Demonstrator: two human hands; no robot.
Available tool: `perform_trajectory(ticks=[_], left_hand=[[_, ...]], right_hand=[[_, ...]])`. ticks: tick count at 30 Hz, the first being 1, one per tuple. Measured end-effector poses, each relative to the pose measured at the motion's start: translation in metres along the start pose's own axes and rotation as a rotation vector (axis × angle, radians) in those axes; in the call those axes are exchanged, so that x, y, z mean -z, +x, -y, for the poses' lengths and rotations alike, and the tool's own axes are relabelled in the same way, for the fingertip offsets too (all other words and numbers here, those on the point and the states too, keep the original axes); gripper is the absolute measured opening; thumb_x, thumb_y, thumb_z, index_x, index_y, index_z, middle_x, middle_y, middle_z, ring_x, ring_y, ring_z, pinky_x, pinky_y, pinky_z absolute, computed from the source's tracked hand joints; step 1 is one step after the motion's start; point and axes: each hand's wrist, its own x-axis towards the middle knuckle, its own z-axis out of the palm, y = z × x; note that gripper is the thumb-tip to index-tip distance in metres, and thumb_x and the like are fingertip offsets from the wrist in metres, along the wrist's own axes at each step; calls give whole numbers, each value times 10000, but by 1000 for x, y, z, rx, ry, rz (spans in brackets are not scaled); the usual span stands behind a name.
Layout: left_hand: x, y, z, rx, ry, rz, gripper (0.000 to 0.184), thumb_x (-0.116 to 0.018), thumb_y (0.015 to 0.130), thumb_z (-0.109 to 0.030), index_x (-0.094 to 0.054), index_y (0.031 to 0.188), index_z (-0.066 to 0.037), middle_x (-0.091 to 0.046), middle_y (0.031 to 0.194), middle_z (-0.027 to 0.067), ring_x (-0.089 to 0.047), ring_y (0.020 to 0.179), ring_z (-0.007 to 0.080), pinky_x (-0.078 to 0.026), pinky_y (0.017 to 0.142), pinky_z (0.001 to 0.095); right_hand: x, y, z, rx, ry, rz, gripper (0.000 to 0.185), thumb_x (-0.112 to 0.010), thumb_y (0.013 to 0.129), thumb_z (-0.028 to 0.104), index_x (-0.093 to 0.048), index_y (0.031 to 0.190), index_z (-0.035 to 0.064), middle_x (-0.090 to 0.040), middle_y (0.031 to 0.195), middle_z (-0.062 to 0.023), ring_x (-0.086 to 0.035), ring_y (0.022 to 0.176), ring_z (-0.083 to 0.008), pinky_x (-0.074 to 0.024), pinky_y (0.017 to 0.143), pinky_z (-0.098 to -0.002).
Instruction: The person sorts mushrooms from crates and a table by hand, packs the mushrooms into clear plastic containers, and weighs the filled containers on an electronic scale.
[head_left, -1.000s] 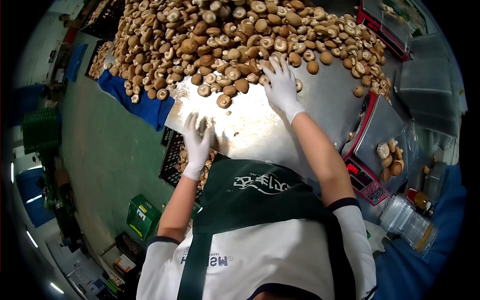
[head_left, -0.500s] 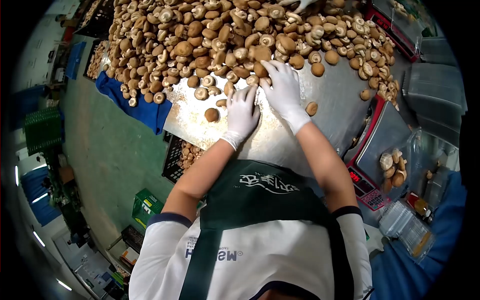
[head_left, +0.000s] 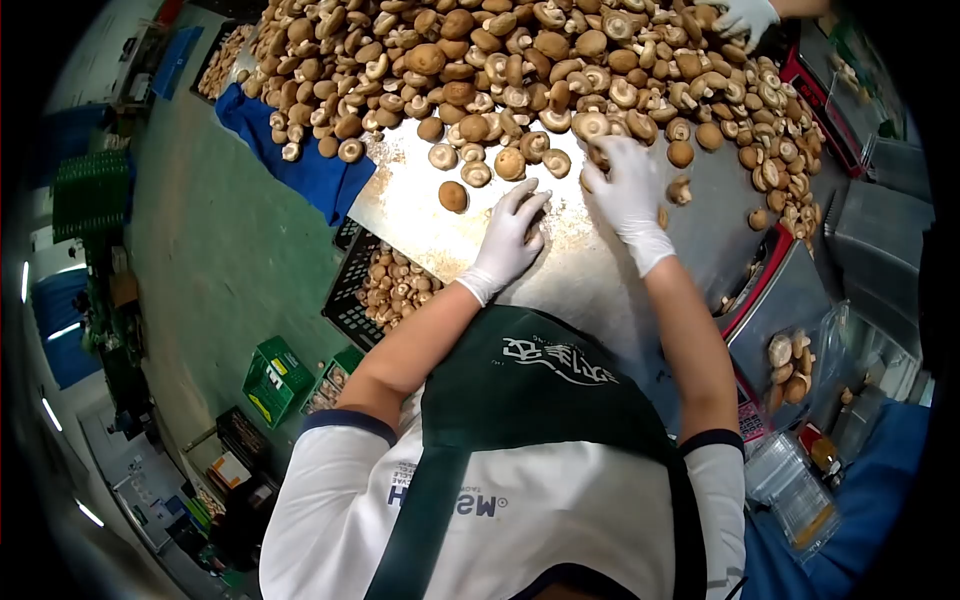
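A large pile of brown shiitake mushrooms (head_left: pixel 425 60) covers the far part of the metal table (head_left: pixel 420 225). My left hand (head_left: pixel 512 240), in a white glove, hovers by the bare metal with its fingers apart and nothing visible in them. Just beyond it lie several loose mushrooms, among them a round brown one (head_left: pixel 453 196) and a pale-patterned one (head_left: pixel 509 163). At the pile's near edge, my gloved right hand (head_left: pixel 628 192) has its fingers curled over a mushroom (head_left: pixel 598 157), mostly hidden beneath them. A single mushroom (head_left: pixel 679 190) rests to its right.
Another person's gloved hand (head_left: pixel 743 18) reaches in at the upper right. A red scale (head_left: pixel 790 290) carries bagged mushrooms (head_left: pixel 790 365) on the right, near clear plastic boxes (head_left: pixel 790 485). A black crate (head_left: pixel 350 285) of mushrooms stands below the table's left edge, beside a blue cloth (head_left: pixel 300 155).
My hands have separated: the right one has moved right along the pile's edge, and the left has drawn back toward me. The view has shifted, and the other person's hand shows farther right.
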Motion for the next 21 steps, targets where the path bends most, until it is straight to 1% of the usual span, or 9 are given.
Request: perform_trajectory(ticks=[1, 3, 4, 5, 8, 12, 15, 18, 21], left_hand=[[6, -6, -7, 153, -195, -20, 528, -573, 752, 79, -554, 1263, -49, -471, 1335, 208, -535, 1150, 364, -477, 968, 398], [22, -16, -11, 71, -50, -168, 486, -603, 775, 57, -560, 1250, -38, -472, 1327, 192, -563, 1121, 356, -495, 936, 381], [27, -25, -4, 45, 29, -155, 458, -610, 784, 47, -565, 1233, -30, -473, 1321, 197, -547, 1142, 365, -480, 957, 388], [28, -35, 3, 115, 32, -107, 446, -670, 785, -24, -590, 1223, -61, -467, 1336, 205, -514, 1168, 382, -461, 978, 415], [34, -64, 9, -28, 316, -20, 467, -788, 723, -198, -630, 1154, -112, -482, 1339, 182, -463, 1203, 391, -419, 1002, 467], [29, -62, 18, 48, 223, -108, 352, -766, 722, -141, -645, 1050, -100, -516, 1296, 182, -487, 1157, 389, -436, 980, 462], [31, -51, 23, 41, 187, -178, 261, -769, 736, -66, -660, 974, -62, -562, 1188, 192, -576, 1058, 367, -495, 903, 415], [36, -47, 21, 64, 136, -156, 244, -754, 753, -64, -668, 982, -54, -565, 1183, 194, -595, 1051, 356, -501, 897, 403], [41, -46, 18, 187, 38, -139, 267, -727, 788, -62, -668, 1047, -46, -561, 1204, 193, -596, 1078, 338, -494, 918, 398]], right_hand=[[-16, -3, 1, 36, -21, 72, 337, -671, 828, 222, -621, 1150, 134, -569, 1214, -86, -513, 1124, -296, -406, 967, -420], [-25, -16, 8, 89, -141, -27, 345, -684, 810, 191, -623, 1143, 124, -560, 1216, -74, -504, 1138, -295, -403, 975, -420], [-29, -20, 7, 95, -119, -78, 333, -692, 791, 160, -638, 1118, 121, -563, 1192, -70, -511, 1127, -289, -401, 974, -426], [-27, -23, 5, 80, -88, -77, 320, -690, 791, 157, -645, 1106, 122, -563, 1190, -68, -513, 1124, -288, -401, 972, -425], [-14, -26, 0, 27, -2, -67, 260, -682, 796, 150, -678, 1054, 120, -566, 1174, -57, -523, 1093, -281, -402, 964, -418], [12, -13, 14, -16, -54, -53, 238, -690, 801, 185, -695, 1026, 110, -584, 1118, -46, -533, 1047, -267, -426, 921, -405], [-9, 15, 48, 52, 7, 31, 282, -692, 811, 211, -675, 1073, 109, -600, 1193, -43, -545, 1102, -249, -419, 934, -404], [-56, 23, 54, 192, -113, 39, 423, -669, 816, 160, -594, 1230, 116, -626, 1184, -63, -548, 1139, -263, -392, 981, -404], [-52, 22, 48, 165, 8, 85, 438, -668, 816, 150, -585, 1245, 119, -627, 1200, -76, -538, 1152, -273, -384, 992, -410]])
